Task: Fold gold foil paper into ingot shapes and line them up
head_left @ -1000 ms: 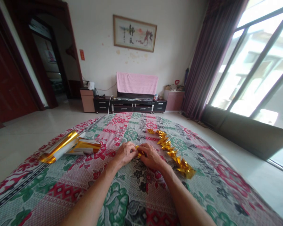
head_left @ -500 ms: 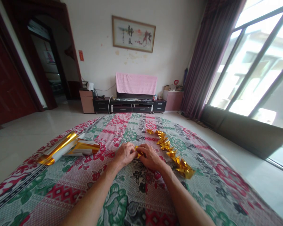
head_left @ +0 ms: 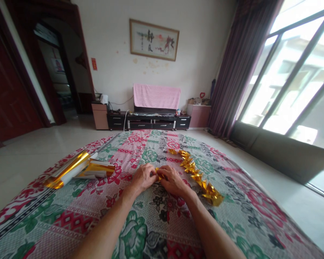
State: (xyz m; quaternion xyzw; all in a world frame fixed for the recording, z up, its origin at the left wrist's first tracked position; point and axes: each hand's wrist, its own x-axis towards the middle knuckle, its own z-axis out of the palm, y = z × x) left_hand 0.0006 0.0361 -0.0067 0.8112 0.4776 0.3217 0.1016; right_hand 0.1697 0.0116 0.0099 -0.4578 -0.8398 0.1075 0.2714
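Close together over the middle of the cloth, my left hand [head_left: 145,176] and my right hand [head_left: 170,180] both pinch a small piece of gold foil paper [head_left: 157,172]. My fingers cover most of it, so its shape is hard to make out. To the right of my hands runs a row of folded gold foil pieces [head_left: 196,176], lying in a slanting line. On the left lie gold foil sheets [head_left: 70,169], loosely rolled with white backs, beside more gold foil paper [head_left: 99,168].
A patterned cloth [head_left: 135,230] in red, green and grey covers the rounded surface under my hands. Beyond it stands a low black cabinet [head_left: 142,124] with a pink towel [head_left: 156,95] above it. A purple curtain [head_left: 229,72] and a window are at the right.
My view has shifted very slightly. Both hands stay together on the small gold piece, with hardly any visible finger movement.
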